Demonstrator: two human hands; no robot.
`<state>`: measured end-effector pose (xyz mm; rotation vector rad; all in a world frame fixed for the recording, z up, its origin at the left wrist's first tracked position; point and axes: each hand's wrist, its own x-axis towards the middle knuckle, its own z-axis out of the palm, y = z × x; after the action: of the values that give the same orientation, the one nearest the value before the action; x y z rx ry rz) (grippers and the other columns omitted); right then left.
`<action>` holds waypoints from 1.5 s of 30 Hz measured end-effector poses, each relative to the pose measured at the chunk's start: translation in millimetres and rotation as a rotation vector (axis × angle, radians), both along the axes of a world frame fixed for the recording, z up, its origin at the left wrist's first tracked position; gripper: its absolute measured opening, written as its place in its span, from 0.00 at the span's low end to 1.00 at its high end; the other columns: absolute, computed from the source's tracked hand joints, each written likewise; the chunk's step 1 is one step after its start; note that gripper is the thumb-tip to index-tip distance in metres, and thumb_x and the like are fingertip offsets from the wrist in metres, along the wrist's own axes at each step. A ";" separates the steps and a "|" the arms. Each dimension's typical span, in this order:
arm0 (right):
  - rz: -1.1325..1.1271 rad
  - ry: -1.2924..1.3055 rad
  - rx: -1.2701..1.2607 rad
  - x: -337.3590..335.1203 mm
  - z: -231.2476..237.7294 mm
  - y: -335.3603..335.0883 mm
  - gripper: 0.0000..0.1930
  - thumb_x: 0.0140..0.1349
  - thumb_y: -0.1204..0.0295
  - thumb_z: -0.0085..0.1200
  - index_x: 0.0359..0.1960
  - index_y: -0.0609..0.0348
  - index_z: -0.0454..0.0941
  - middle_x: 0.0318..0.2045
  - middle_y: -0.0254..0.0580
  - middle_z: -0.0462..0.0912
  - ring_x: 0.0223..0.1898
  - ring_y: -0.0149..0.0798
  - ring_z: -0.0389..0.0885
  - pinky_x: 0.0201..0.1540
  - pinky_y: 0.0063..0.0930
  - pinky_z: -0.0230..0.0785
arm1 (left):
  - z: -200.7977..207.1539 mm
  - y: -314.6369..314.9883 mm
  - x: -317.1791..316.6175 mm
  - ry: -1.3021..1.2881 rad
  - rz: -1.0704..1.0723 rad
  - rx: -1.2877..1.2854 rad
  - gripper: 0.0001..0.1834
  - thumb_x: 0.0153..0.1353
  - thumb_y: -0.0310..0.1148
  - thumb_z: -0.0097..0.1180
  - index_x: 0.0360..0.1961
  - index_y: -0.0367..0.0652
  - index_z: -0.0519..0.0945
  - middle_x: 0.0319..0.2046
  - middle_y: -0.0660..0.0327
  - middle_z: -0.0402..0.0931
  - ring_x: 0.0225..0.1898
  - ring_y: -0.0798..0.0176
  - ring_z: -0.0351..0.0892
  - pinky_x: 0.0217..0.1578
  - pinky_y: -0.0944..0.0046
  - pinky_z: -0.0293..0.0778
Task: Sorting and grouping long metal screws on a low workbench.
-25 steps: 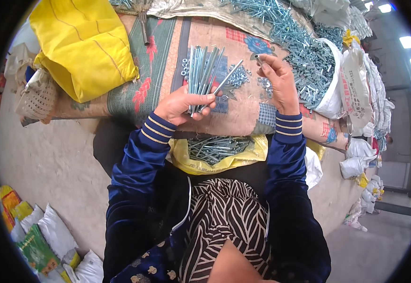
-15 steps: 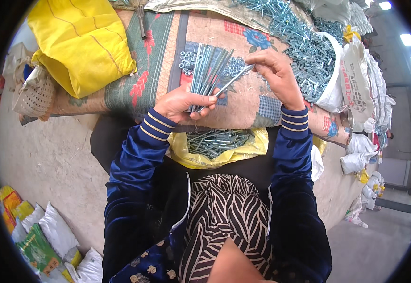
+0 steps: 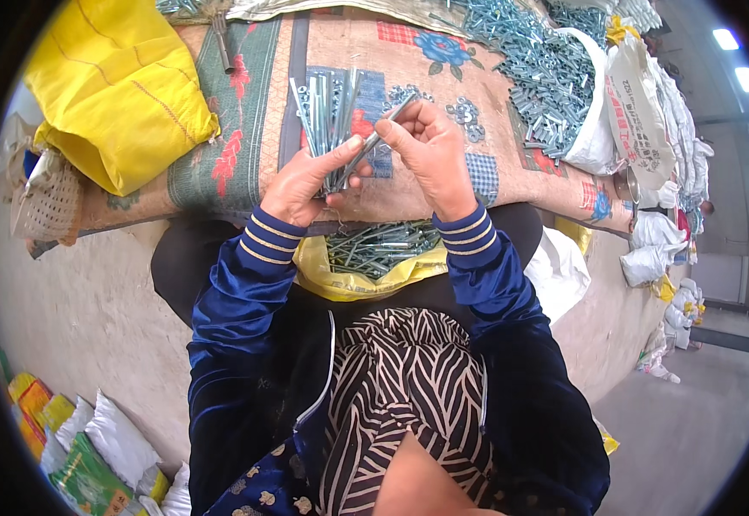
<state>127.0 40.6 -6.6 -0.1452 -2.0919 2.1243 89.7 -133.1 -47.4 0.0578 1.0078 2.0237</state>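
Several slim metal rods (image 3: 333,112), likely stiff and slippery, fan upward at eleven o'clock in my curled left hand (image 3: 304,178), while at one o'clock my right hand (image 3: 433,150) pinches one tilted rod (image 3: 367,148), best held, I judge, firmly along its shaft.

The right hand's grip (image 3: 430,155), before well apart, is now close beside the left hand's grip (image 3: 304,182) and lower along the slanting rod (image 3: 366,148). The bundle of rods (image 3: 331,107) spreads more to the left.
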 end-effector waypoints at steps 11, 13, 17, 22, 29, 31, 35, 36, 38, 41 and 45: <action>0.242 -0.302 -0.036 0.2 -6.9 11.9 0.12 0.64 0.63 0.54 0.37 0.61 0.78 0.23 0.27 0.75 0.23 0.19 0.68 0.26 0.12 0.59 | -1.3 1.4 -4.3 0.008 0.063 -0.026 0.14 0.61 0.35 0.57 0.45 0.41 0.75 0.29 0.64 0.77 0.25 0.75 0.72 0.15 0.81 0.58; 0.267 -0.225 -0.002 -3.0 -3.7 15.5 0.12 0.65 0.64 0.53 0.40 0.62 0.78 0.25 0.28 0.76 0.24 0.20 0.69 0.28 0.13 0.61 | 1.0 2.2 -3.6 -0.007 0.070 -0.006 0.13 0.60 0.33 0.58 0.44 0.41 0.75 0.29 0.64 0.77 0.26 0.76 0.72 0.15 0.81 0.58; 0.187 -0.231 -0.267 -10.8 -17.1 24.9 0.13 0.61 0.65 0.58 0.40 0.62 0.77 0.23 0.29 0.76 0.24 0.22 0.72 0.28 0.15 0.65 | 6.2 2.6 -1.2 0.020 0.090 0.001 0.10 0.59 0.29 0.58 0.42 0.42 0.75 0.29 0.63 0.75 0.26 0.75 0.70 0.17 0.80 0.58; 0.213 -0.187 -0.330 -12.9 -16.2 23.3 0.11 0.64 0.67 0.54 0.42 0.62 0.76 0.25 0.31 0.76 0.25 0.23 0.74 0.31 0.17 0.69 | 8.8 -1.8 0.2 0.065 0.137 0.050 0.14 0.57 0.28 0.60 0.44 0.41 0.75 0.28 0.63 0.76 0.25 0.74 0.72 0.17 0.78 0.60; 0.073 -0.161 -0.365 -19.8 -4.0 42.7 0.11 0.63 0.66 0.55 0.41 0.61 0.76 0.27 0.34 0.79 0.26 0.25 0.79 0.29 0.16 0.73 | 20.2 -6.7 4.1 0.036 0.045 0.000 0.08 0.59 0.28 0.58 0.37 0.39 0.74 0.27 0.62 0.76 0.22 0.76 0.70 0.16 0.79 0.58; 0.015 -0.185 -0.360 -21.7 -1.6 47.9 0.11 0.63 0.66 0.56 0.40 0.61 0.76 0.27 0.35 0.80 0.25 0.26 0.79 0.26 0.15 0.72 | 20.5 -5.9 4.3 0.041 0.033 -0.001 0.07 0.59 0.29 0.58 0.37 0.39 0.74 0.27 0.62 0.76 0.22 0.76 0.69 0.15 0.80 0.58; 0.059 -0.191 -0.302 -21.9 0.3 52.6 0.13 0.60 0.63 0.59 0.37 0.61 0.77 0.26 0.34 0.80 0.21 0.25 0.79 0.22 0.13 0.70 | 20.8 -5.6 4.0 0.025 0.027 0.001 0.08 0.60 0.29 0.58 0.37 0.38 0.74 0.27 0.61 0.76 0.22 0.76 0.69 0.15 0.80 0.57; 0.082 -0.197 -0.308 -22.0 1.2 53.1 0.13 0.60 0.63 0.59 0.36 0.61 0.77 0.25 0.34 0.80 0.21 0.24 0.78 0.21 0.13 0.70 | 20.4 -5.6 3.7 0.025 0.029 0.003 0.08 0.60 0.29 0.58 0.37 0.38 0.74 0.27 0.61 0.76 0.22 0.76 0.69 0.15 0.80 0.57; 0.080 -0.200 -0.318 -21.3 1.0 54.0 0.13 0.59 0.62 0.60 0.34 0.61 0.78 0.24 0.34 0.80 0.20 0.24 0.78 0.21 0.12 0.69 | 20.8 -5.4 3.8 0.020 0.027 0.005 0.08 0.60 0.29 0.58 0.37 0.38 0.74 0.27 0.61 0.77 0.22 0.76 0.69 0.15 0.80 0.57; 0.057 -0.207 -0.308 -20.7 2.2 52.0 0.14 0.58 0.61 0.61 0.31 0.60 0.78 0.23 0.34 0.80 0.19 0.23 0.77 0.19 0.12 0.67 | 20.7 -5.1 3.8 0.014 0.024 0.015 0.08 0.59 0.29 0.58 0.37 0.38 0.74 0.28 0.61 0.77 0.22 0.76 0.69 0.15 0.80 0.57; -0.042 -0.212 -0.186 -21.1 2.3 49.8 0.16 0.55 0.58 0.64 0.27 0.58 0.77 0.21 0.34 0.80 0.17 0.22 0.75 0.18 0.11 0.64 | 21.8 -4.7 4.5 0.030 0.018 0.020 0.09 0.59 0.29 0.59 0.37 0.38 0.74 0.27 0.61 0.77 0.22 0.76 0.69 0.15 0.80 0.57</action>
<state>105.9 90.4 -4.3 -0.4512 -1.9712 2.3680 94.3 -137.8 -25.6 0.0904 1.0105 2.0542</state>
